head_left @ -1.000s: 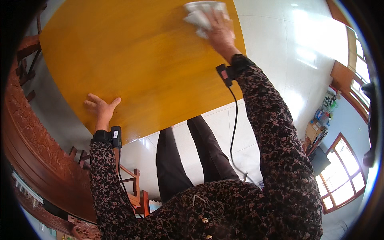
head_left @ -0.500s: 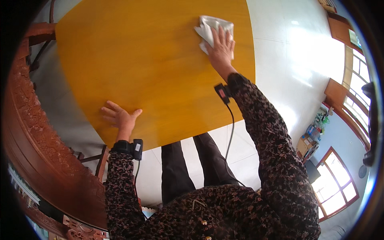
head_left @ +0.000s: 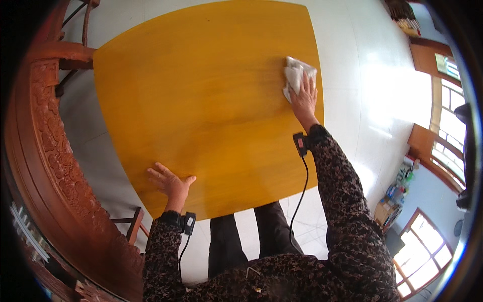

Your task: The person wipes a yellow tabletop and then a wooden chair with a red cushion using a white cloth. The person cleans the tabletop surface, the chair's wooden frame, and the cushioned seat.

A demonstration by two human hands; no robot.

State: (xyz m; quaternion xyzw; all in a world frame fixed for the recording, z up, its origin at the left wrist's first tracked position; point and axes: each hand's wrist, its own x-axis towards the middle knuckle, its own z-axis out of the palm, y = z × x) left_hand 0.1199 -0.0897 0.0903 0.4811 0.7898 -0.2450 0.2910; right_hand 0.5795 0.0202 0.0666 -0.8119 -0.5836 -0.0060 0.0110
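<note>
From my end of the feed, I have the crumpled white cloth (head_left: 293, 76) right of centre in the upper half of the frame, lying on the broad yellow-brown wooden tabletop (head_left: 201, 100) just inside its right edge. The right hand (head_left: 305, 99) is on it, fingers extended and only slightly parted, laid over the cloth rather than wrapped around it; how hard it presses I cannot tell. The left hand (head_left: 173, 185) is at the lower left of the tabletop, close to the edge, palm down with the fingers fanned wide and the thumb stuck out toward the right; I see nothing in its hold. Each wrist carries a small black box-shaped device, one on the right (head_left: 300, 144) and one on the left (head_left: 189, 223), and a thin black cable (head_left: 305, 176) curves down from the right one. Both arms are in dark floral-patterned sleeves (head_left: 344, 176), and dark trouser legs (head_left: 225, 241) show below the table at bottom centre. Outward from there I get glossy white floor tiles (head_left: 347, 90) along the right of the table, carved reddish-brown wooden furniture (head_left: 60, 151) down the left side, and a bright wood-framed window (head_left: 421, 254) at the lower right.
</note>
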